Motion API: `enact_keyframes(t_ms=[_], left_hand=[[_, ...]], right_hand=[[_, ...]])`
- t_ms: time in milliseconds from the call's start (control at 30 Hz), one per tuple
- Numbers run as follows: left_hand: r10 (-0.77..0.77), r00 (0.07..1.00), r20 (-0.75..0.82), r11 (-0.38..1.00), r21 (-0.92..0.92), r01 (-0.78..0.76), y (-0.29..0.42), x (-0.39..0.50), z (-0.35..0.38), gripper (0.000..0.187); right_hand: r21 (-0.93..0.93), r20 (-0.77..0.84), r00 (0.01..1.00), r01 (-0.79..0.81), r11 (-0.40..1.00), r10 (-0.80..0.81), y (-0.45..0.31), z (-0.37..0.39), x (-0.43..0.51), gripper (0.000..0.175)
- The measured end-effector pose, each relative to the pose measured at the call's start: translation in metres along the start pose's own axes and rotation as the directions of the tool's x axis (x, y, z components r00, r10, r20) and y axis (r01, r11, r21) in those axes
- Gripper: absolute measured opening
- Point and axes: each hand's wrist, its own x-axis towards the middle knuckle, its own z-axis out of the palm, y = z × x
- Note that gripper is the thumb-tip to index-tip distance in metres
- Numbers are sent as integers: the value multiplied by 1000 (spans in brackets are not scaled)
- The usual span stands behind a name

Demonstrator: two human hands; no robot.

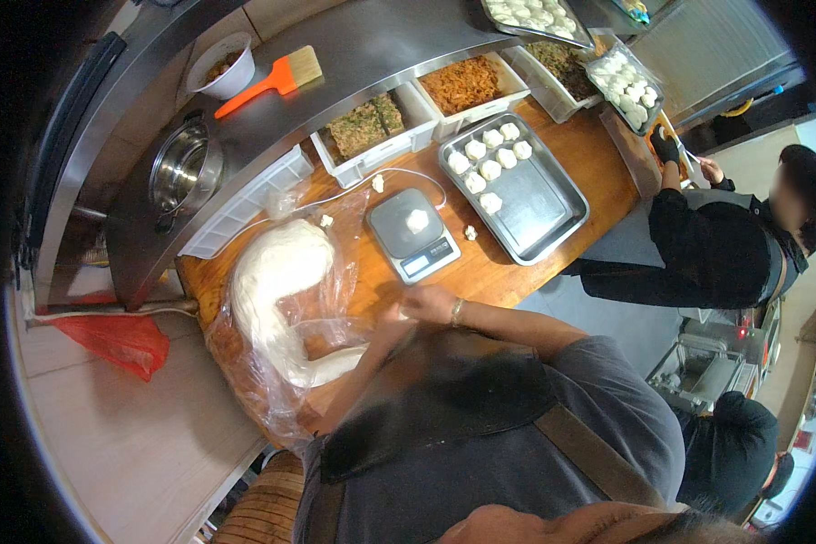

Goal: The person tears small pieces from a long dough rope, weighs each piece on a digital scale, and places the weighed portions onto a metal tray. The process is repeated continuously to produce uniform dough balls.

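Note:
My right hand (pixel 432 303), with a bracelet at the wrist, and my left hand (pixel 396 318) meet at the table edge in front of my apron. A bit of something pale, likely dough, shows between them. Just beyond them a digital kitchen scale (pixel 402 231) bears a small dough piece (pixel 417 221). To the left, a long curved mass of dough (pixel 264 275) lies on clear plastic film (pixel 343 282), its narrow end beside my left forearm. On the right a metal tray (pixel 540 224) holds several dough balls (pixel 491 168) at its far side. Small dough scraps (pixel 471 233) lie near the scale.
Bins of orange filling (pixel 461 87) and greenish filling (pixel 364 126) line the table's back. Above, a steel shelf (pixel 353 41) holds an orange-handled brush (pixel 272 85), a white bowl (pixel 234 71) and a metal pot (pixel 182 166). A co-worker (pixel 714 238) stands at the right; another person (pixel 731 449) is lower right.

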Motion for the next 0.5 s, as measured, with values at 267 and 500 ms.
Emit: enact_keyframes(t_ms=[267,500], left_hand=[[12,1000,11,983,181,-13,19,-3,0,62],[114,904,411,864,409,-295,30,1,-8,64]], right_hand=[[369,-514,763,-216,904,392,37,-98,57,25],[149,-340,884,-286,947,320,57,-123,93,20]])
